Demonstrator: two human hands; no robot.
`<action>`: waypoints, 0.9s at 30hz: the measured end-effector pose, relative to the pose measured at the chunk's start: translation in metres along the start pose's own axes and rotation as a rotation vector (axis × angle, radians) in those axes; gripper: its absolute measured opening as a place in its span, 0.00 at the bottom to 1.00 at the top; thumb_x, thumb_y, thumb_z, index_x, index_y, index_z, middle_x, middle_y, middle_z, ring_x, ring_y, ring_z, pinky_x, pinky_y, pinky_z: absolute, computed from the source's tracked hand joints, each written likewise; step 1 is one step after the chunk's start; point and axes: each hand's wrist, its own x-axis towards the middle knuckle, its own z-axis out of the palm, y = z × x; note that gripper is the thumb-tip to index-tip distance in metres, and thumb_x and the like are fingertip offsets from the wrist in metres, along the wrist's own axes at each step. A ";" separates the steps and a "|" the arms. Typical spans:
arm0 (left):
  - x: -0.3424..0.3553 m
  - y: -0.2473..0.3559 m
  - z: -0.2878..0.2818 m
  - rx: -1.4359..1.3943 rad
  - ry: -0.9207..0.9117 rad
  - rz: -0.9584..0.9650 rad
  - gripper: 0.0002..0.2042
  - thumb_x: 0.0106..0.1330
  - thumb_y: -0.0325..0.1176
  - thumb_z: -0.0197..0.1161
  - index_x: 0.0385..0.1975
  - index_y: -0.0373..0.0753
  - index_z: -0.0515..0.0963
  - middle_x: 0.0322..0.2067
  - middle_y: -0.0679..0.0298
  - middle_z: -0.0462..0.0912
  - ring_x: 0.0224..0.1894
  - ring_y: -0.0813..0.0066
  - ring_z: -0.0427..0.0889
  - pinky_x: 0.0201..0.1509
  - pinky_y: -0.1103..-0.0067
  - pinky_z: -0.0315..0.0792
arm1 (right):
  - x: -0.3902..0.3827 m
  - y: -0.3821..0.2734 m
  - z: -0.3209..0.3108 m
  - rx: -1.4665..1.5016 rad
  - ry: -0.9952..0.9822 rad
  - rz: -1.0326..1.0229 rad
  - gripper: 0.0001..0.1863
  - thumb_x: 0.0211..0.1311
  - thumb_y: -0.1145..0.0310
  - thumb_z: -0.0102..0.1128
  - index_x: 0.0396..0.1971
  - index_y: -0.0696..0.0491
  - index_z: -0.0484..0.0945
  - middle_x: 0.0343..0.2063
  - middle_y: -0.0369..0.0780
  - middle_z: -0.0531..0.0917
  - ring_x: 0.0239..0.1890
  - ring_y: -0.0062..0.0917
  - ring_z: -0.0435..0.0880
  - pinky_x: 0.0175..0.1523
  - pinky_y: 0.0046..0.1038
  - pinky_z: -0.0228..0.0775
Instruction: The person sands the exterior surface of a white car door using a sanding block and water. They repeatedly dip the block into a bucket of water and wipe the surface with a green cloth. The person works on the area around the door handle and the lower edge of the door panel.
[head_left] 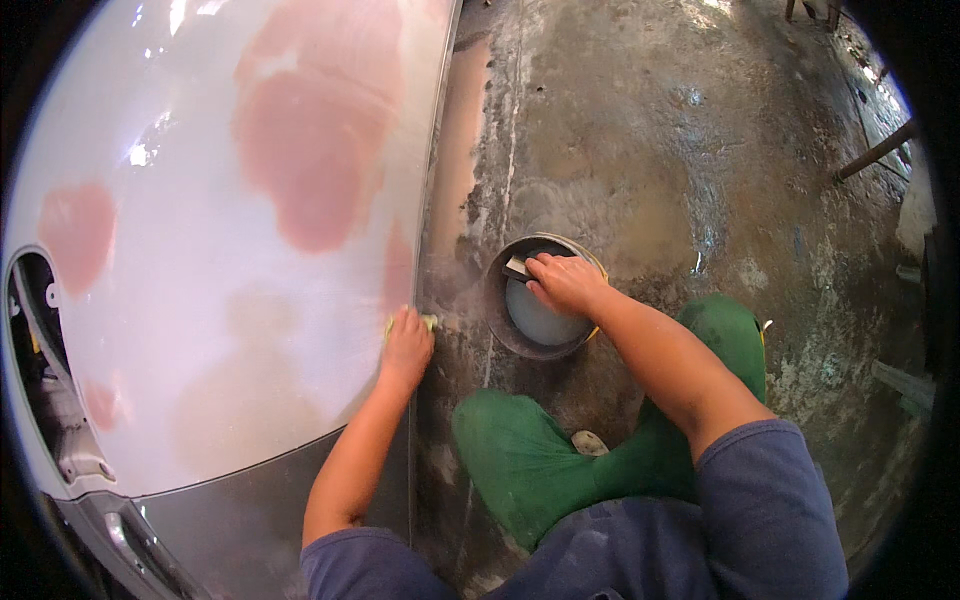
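Note:
Against the lower edge of a pale car panel [200, 330] marked with pinkish patches, my left hand [404, 350] is closed on a yellow-green piece [430, 322], a sponge or a cloth; only its ends show around the fingers. My right hand [566, 284] reaches over the rim of a dark bucket [497, 330], gripping a small sanding block [517, 268] with a light top and darker side. Cloudy grey water [540, 316] fills part of the bucket below it. My right fingertips partly hide the block.
The bucket stands on a wet, stained concrete floor [620, 180], close to the car's edge. My bent knees in green trousers [520, 450] flank the near side. A dark opening [45, 340] with a door handle [125, 540] below it lies far left. A thin bar [876, 150] juts in at right.

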 end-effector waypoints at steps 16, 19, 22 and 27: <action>0.089 -0.189 -0.163 0.105 0.524 -0.387 0.10 0.65 0.31 0.60 0.44 0.43 0.83 0.49 0.56 0.83 0.59 0.55 0.78 0.61 0.59 0.71 | 0.007 -0.008 0.001 0.011 -0.044 0.000 0.14 0.70 0.60 0.57 0.43 0.56 0.74 0.41 0.48 0.82 0.44 0.47 0.85 0.48 0.46 0.78; 0.101 -0.192 -0.150 0.090 0.544 -0.357 0.09 0.63 0.30 0.60 0.40 0.41 0.83 0.48 0.56 0.82 0.56 0.56 0.78 0.61 0.61 0.71 | 0.009 -0.012 0.004 0.006 -0.049 -0.012 0.14 0.70 0.60 0.57 0.43 0.55 0.74 0.40 0.48 0.82 0.44 0.47 0.85 0.48 0.46 0.78; 0.094 -0.144 -0.109 0.018 0.387 -0.315 0.07 0.62 0.30 0.60 0.36 0.40 0.83 0.46 0.57 0.82 0.54 0.57 0.79 0.64 0.63 0.70 | 0.004 -0.006 0.000 -0.011 -0.043 0.015 0.14 0.70 0.59 0.57 0.43 0.55 0.74 0.40 0.48 0.82 0.45 0.46 0.85 0.48 0.46 0.78; -0.003 -0.021 -0.007 0.006 0.105 -0.063 0.08 0.61 0.34 0.60 0.33 0.42 0.84 0.41 0.59 0.82 0.53 0.60 0.78 0.64 0.63 0.69 | 0.007 -0.009 -0.002 -0.024 -0.100 0.040 0.14 0.71 0.58 0.56 0.44 0.54 0.74 0.41 0.48 0.82 0.45 0.47 0.85 0.49 0.47 0.78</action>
